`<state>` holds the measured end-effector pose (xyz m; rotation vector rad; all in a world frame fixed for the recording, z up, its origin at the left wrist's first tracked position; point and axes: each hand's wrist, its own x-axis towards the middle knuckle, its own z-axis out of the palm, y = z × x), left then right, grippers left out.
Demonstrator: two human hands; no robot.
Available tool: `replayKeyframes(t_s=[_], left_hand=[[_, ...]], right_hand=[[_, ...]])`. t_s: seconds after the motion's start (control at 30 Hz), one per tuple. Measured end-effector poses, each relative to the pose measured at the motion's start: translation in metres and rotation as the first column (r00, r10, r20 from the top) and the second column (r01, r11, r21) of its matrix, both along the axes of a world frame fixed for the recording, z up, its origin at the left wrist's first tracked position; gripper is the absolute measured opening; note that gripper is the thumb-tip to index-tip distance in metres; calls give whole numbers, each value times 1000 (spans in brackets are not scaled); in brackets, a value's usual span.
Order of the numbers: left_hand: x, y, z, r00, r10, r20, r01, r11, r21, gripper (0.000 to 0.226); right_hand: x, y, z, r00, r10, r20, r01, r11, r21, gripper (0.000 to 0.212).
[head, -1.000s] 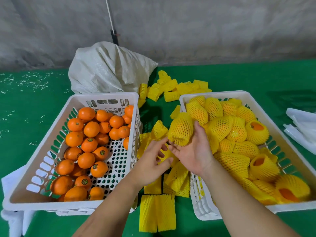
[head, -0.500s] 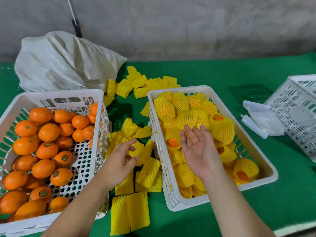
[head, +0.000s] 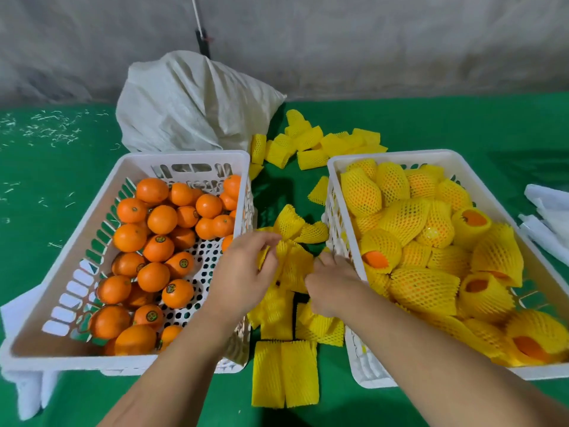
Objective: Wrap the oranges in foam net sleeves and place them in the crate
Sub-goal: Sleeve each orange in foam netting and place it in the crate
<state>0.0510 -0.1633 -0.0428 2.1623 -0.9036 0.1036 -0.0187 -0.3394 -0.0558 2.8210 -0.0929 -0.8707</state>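
Note:
A white crate (head: pixel 129 161) on the left holds several bare oranges (head: pixel 162 219). Another white crate (head: pixel 391 156) on the right is filled with oranges wrapped in yellow foam net sleeves (head: pixel 403 220). Loose yellow sleeves lie between the crates. My left hand (head: pixel 243 269) and my right hand (head: pixel 334 280) meet over this pile, and both pinch one yellow foam net sleeve (head: pixel 295 263), left fingers on its left edge, right fingers on its right edge.
A white woven sack (head: pixel 191 103) lies behind the left crate. More flat sleeves (head: pixel 320 143) are scattered at the back and one pair (head: pixel 283 372) lies near the front. White plastic pieces (head: pixel 548 217) sit at the right edge on the green table (head: pixel 46 186).
My right hand left the right crate, where it dropped a wrapped orange, and came down to the sleeve pile. My left hand closed on a sleeve. The camera swung back left.

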Motion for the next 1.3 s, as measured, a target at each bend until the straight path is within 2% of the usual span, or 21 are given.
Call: replayKeyframes(t_s=[0.1,0.13,0.2,0.27,0.33,0.37,0.43,0.5,0.57,0.63,0.73,0.77,0.83,0.9,0.97,1.03,1.07,1.1,1.17,1.2,1.3], left_hand=[[24,28,-4,992,128,-12,-128,992,-3,31],[33,39,-9,983,175,-47,-173,984,33,29],[50,59,-25,964,253,-78,-227,942,249,36],[66,77,-42,926,340,-163,-198,806,558,55],[76,93,-56,786,516,-342,-59,613,788,86],[78,99,-64,710,579,-402,59,519,853,99],[74,103,-81,700,597,-393,230,332,915,109],[72,98,-90,738,610,-289,164,254,953,105],[74,92,-93,766,610,-202,15,297,955,86],[69,90,-88,761,621,-188,-33,327,944,61],[72,99,-102,873,468,-138,19,250,968,61],[73,98,-104,851,501,-154,22,260,965,60],[72,95,-96,778,598,-193,-51,367,929,52],[66,88,-91,777,611,-154,-145,412,900,52],[63,83,-85,734,655,-178,-172,433,885,55],[65,80,-74,702,666,-253,-194,521,831,63],[67,78,-66,691,660,-296,-236,593,770,68],[69,76,-57,682,649,-338,-314,676,667,71],[66,73,-39,674,605,-424,-520,796,310,74],[62,68,-28,684,554,-475,-582,807,103,73],[40,42,6,816,220,-534,-405,877,-258,60]], right_hand=[[7,-3,-20,971,-152,-182,163,986,45,90],[10,-3,-23,961,-182,-207,196,980,44,93],[15,-4,-26,968,-186,-167,206,972,109,62],[14,-4,-31,988,-156,-10,155,969,193,34],[15,-5,-31,985,-135,105,102,956,276,32],[17,-6,-32,969,-194,151,125,918,377,38],[21,-6,-24,920,-340,194,170,794,584,40],[25,-7,-20,878,-417,234,161,720,675,36],[26,-6,-21,869,-427,248,132,684,718,40],[24,-3,-21,874,-414,255,108,677,728,46],[23,-2,-18,859,-437,267,104,659,745,52],[24,-3,-19,847,-455,276,103,648,754,52],[23,-3,-19,828,-480,288,99,631,769,52],[21,-3,-19,823,-467,323,73,651,756,47],[21,-3,-18,800,-462,382,32,668,743,36],[21,-2,-17,761,-477,439,1,677,736,18],[22,-3,-16,745,-488,455,0,682,732,7],[23,-2,-15,730,-496,470,-3,686,728,14],[23,0,-17,710,-520,475,-3,672,740,36],[23,0,-17,694,-549,466,0,648,762,39],[19,3,-12,630,-595,499,-8,637,771,31]])
